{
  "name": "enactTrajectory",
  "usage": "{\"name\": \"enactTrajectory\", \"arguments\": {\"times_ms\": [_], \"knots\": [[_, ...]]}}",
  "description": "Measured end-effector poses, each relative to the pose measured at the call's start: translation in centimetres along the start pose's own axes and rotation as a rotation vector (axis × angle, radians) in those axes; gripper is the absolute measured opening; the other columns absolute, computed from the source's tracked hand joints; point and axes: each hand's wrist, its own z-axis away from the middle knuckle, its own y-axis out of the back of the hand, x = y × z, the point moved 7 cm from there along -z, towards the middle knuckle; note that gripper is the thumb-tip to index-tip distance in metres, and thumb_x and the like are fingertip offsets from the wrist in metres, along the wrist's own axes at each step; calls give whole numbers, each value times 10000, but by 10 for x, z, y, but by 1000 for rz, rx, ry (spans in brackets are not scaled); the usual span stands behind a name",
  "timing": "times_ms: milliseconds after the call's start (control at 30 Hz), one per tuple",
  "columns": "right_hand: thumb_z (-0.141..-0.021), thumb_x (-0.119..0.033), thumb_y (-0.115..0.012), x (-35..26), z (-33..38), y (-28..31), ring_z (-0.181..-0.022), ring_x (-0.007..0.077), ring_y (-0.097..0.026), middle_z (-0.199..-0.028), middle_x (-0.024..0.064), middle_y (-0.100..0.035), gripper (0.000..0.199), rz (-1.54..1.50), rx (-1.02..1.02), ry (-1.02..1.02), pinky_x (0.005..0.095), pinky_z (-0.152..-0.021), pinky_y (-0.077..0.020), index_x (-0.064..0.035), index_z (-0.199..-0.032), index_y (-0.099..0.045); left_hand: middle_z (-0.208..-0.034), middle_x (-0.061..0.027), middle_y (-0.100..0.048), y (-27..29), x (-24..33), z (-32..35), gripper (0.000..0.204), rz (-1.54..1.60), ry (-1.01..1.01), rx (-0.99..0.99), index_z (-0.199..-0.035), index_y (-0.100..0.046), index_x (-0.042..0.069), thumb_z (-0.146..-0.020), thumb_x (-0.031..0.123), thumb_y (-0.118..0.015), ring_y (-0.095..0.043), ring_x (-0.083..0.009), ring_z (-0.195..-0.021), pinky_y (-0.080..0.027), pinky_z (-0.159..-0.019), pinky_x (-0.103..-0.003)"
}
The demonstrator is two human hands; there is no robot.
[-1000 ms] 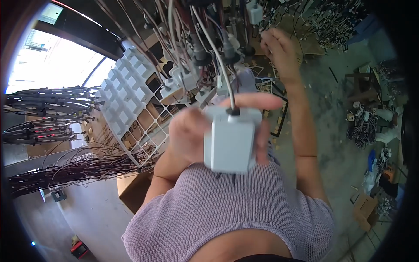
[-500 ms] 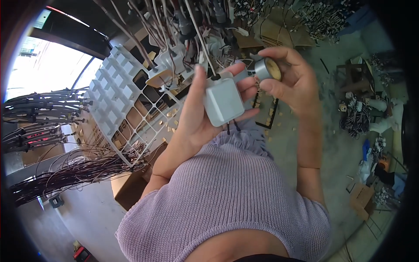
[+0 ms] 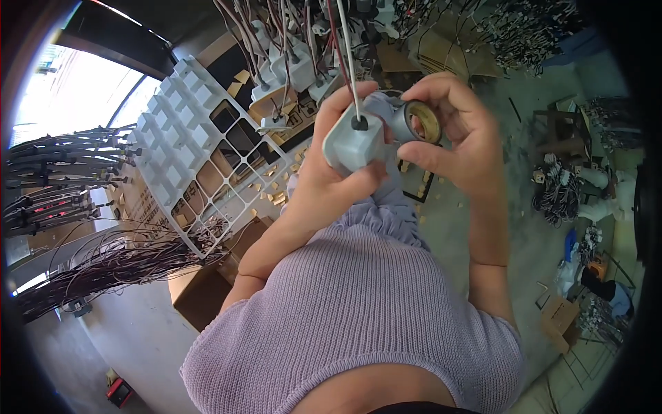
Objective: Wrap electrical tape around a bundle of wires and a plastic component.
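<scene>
Head view: cables (image 3: 289, 34) and a white grid (image 3: 200, 148) hang behind; left hand (image 3: 331, 183) grips a grey box (image 3: 353, 141), right hand (image 3: 458, 134) pinches a tape roll (image 3: 417, 122) beside it.

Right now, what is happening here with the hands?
A person in a lilac knitted top works with both hands held close together. The left hand holds a small grey-white box with a cable plugged into its top. The right hand holds a roll of grey tape right beside the box. Behind the hands, more such boxes hang on cables, and a white grid rack stands to the left, next to bundles of dark wires.
</scene>
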Motion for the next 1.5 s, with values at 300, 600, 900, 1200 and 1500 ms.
{"name": "enactTrajectory", "arguments": {"times_ms": [300,600,900,1200,1500], "knots": [[-667,-171,-902,-11,-5,-10,-1002,151,-566,-1095,43,-553,531,210,-262,-51,287,-911,-451,8,-1091,-638,-1161,-88,-567,3,3,-4,652,-435,-278,25,-1313,-481,38,-699,-52,-682,-575,-157,-1099,-456,-954,-287],[-638,-165,-878,-20,-9,-9,-992,170,-567,-1058,55,-579,625,396,-383,129,294,-902,-449,6,-1202,-670,-1082,-142,-568,6,4,-10,609,-616,-476,177,-1243,-521,33,-674,-55,-718,-604,-330,-973,-508,-828,-366],[-753,-218,-858,-31,2,-31,-1012,152,-620,-1189,88,-637,807,58,-178,-118,280,-942,-480,1,-1446,-506,-1037,-127,-616,14,4,-23,487,-548,-420,195,-1198,-558,38,-750,96,-740,-637,-301,-901,-523,-732,-383],[-864,-262,-779,16,-56,-34,-1073,164,-584,-1280,126,-619,614,-123,-691,62,301,-884,-475,-3,-1376,-562,-861,-253,-671,-44,-21,0,622,862,404,-970,-1174,-528,-158,-689,214,-645,-716,-313,-728,-528,-404,-279],[-737,-29,-793,-10,-64,-45,-1008,209,-595,-1194,115,-604,358,-114,-989,461,344,-857,-499,-58,-1080,-694,-741,-222,-614,-55,-27,23,589,990,565,-1074,-1134,-501,-182,-704,198,-636,-666,-300,-613,-419,-312,-249]]}}
